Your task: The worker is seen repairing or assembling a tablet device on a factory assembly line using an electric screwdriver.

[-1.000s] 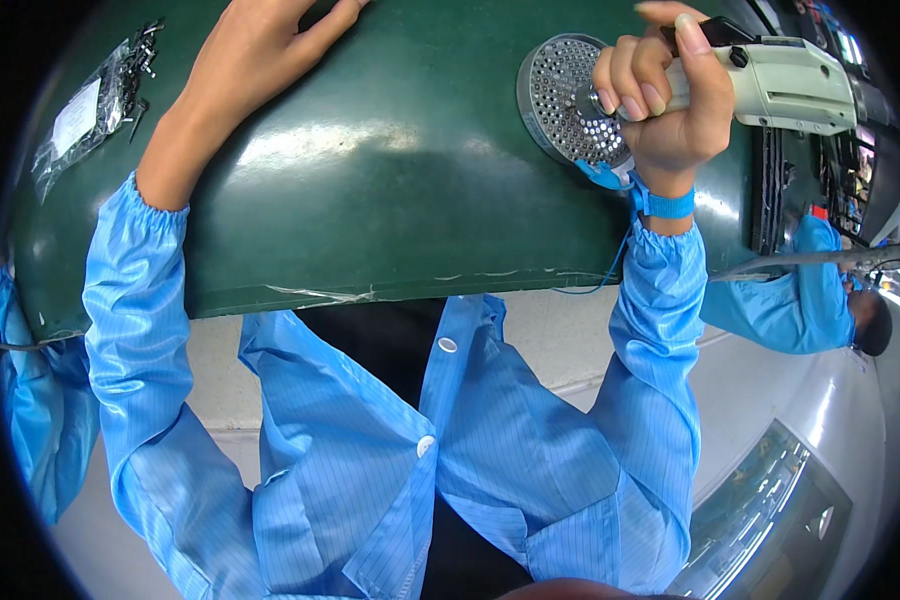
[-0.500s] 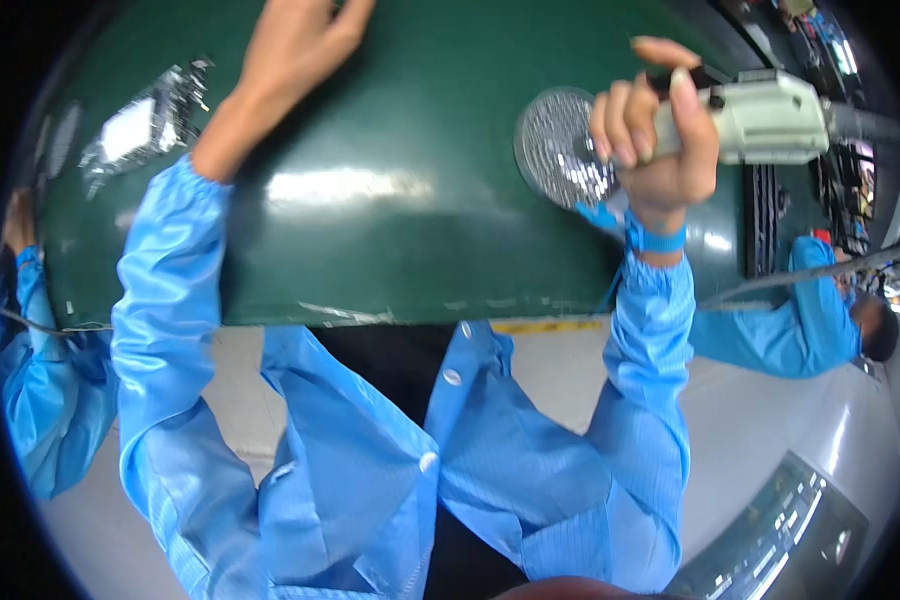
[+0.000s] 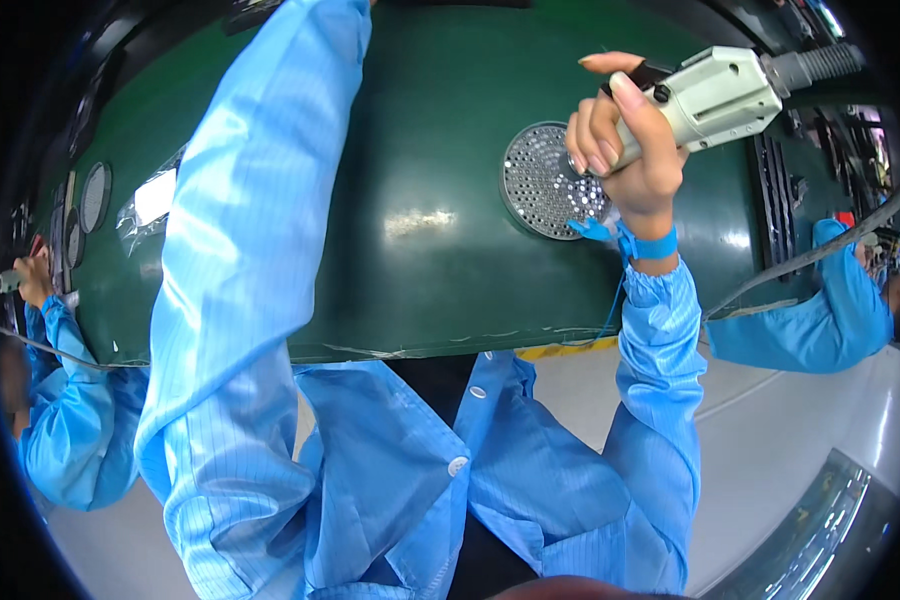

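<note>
At two o'clock our right grip (image 3: 638, 150) hugs the pale tool (image 3: 735, 100), likely to point at the holey dish (image 3: 532, 182), our left grip unseen.

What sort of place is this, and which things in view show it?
Probably a factory assembly area: the right hand grips a pale tool, a blue strap circles that wrist, and blue-sleeved co-workers are at both sides.

Head-worn left fisheye, close above wearer's torso (image 3: 385, 455), facing down onto green table (image 3: 440, 290).
</note>
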Motion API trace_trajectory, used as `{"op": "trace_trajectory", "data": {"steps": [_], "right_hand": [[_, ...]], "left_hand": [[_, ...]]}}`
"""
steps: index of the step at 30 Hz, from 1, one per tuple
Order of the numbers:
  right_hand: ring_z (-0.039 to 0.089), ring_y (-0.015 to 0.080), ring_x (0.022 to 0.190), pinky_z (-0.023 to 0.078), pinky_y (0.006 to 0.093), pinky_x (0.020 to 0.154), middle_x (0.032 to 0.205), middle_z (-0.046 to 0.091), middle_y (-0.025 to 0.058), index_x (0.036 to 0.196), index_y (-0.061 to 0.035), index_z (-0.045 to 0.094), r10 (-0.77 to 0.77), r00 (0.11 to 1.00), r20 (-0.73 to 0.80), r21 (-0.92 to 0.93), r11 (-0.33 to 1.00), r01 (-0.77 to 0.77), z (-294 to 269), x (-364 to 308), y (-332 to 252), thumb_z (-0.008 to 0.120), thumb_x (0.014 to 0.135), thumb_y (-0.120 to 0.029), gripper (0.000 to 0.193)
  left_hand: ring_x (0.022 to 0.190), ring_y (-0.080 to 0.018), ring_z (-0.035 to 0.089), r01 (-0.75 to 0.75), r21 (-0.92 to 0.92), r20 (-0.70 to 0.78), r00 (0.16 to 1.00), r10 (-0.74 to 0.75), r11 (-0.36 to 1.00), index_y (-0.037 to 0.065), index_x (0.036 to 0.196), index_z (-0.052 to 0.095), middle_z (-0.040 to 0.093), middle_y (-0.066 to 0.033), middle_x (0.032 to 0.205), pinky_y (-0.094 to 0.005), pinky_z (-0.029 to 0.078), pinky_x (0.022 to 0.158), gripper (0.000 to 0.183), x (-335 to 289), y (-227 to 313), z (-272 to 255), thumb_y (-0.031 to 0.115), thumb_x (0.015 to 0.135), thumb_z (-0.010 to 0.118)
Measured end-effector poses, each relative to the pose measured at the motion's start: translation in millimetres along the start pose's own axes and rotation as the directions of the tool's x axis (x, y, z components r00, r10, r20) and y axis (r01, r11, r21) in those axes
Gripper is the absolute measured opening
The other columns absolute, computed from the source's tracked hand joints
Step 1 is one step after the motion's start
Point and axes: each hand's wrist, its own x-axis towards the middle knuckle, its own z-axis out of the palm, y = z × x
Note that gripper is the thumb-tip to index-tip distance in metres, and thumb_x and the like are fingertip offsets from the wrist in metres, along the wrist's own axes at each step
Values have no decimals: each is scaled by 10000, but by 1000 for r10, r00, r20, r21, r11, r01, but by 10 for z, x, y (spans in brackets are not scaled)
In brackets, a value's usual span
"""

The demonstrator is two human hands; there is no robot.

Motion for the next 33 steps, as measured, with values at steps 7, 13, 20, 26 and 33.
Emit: {"op": "trace_trajectory", "data": {"steps": [7, 13, 20, 26, 33], "right_hand": [[393, 109, 457, 396, 307, 473, 544, 358, -7, 1233, 99, 582, -24, 1000, 12, -113, 993, 25, -38, -57, 97, 471, 1026, -164, 353], [434, 121, 446, 398, 305, 451, 566, 429, 13, 1139, 63, 657, -44, 998, 36, -9, 999, 44, 56, -99, 41, 625, 979, -148, 267], [343, 75, 501, 361, 266, 526, 591, 338, -37, 1305, 96, 529, -19, 997, 75, -97, 995, 27, -222, -123, 140, 430, 1054, -233, 425], [361, 91, 493, 372, 287, 515, 574, 352, -14, 1257, 125, 544, -20, 998, 54, -123, 992, 27, -167, -97, 48, 465, 1026, -232, 432], [367, 91, 495, 383, 290, 522, 574, 349, -17, 1270, 129, 527, -21, 998, 59, -117, 993, 28, -180, -91, 116, 465, 1027, -236, 443]], "left_hand": [[853, -258, 699, 11, -504, -155, 983, -103, 863, -69, 1061, 697, 729, -169, 975, -377, 542, 701, 364, -172, 343, 61, 276, 953, 740], [716, -190, 630, -227, -696, -341, 939, -36, 681, -66, 1001, 677, 680, -100, 848, -372, 533, 658, 291, -1785, 377, -164, 224, 1002, 661], [883, -192, 692, -93, -697, -304, 936, -176, 711, -100, 1300, 531, 709, -164, 1059, -340, 581, 781, 529, -3727, -250, 614, 321, 1018, 680], [1010, -290, 667, 53, -265, -197, 975, -108, 963, -76, 1343, 507, 630, -231, 1159, -371, 532, 900, 536, -4655, -191, 794, 330, 1026, 654], [799, -359, 655, 38, 408, -599, 765, 236, 912, 62, 1062, 725, 619, -170, 925, -425, 520, 698, 174, -4349, -836, 94, 199, 955, 715]]}}
